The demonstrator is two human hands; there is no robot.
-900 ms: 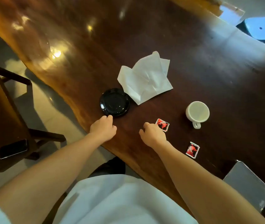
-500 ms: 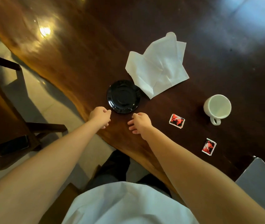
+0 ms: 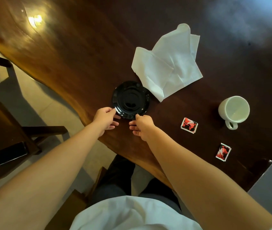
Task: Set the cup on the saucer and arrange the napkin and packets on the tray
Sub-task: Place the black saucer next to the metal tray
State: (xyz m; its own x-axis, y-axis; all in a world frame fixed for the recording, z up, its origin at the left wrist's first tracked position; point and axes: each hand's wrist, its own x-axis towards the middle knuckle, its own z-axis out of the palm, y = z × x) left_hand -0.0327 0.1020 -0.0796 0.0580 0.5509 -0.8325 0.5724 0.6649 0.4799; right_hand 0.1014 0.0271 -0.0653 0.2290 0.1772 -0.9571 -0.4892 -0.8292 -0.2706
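Note:
A black saucer (image 3: 130, 98) lies on the dark wooden table near its front edge. My left hand (image 3: 105, 118) pinches the saucer's near-left rim, thumb on top. My right hand (image 3: 142, 126) grips the near rim with its fingertips. A crumpled white napkin (image 3: 168, 63) lies just beyond and right of the saucer, one corner close to its rim. The empty white cup (image 3: 234, 108) stands upright at the right, handle toward me. Two red packets lie flat on the table: one (image 3: 189, 125) between my right hand and the cup, the other (image 3: 223, 152) nearer me.
A grey tray (image 3: 271, 188) sticks out at the lower right corner, partly cut off. The table's curved front edge (image 3: 85, 113) runs diagonally under my wrists. A dark phone (image 3: 9, 155) rests on a wooden seat at the left, off the table.
Both hands moved forward from the table edge and closed on the saucer's near rim. The view tilted further down. The napkin, cup and packets have not moved.

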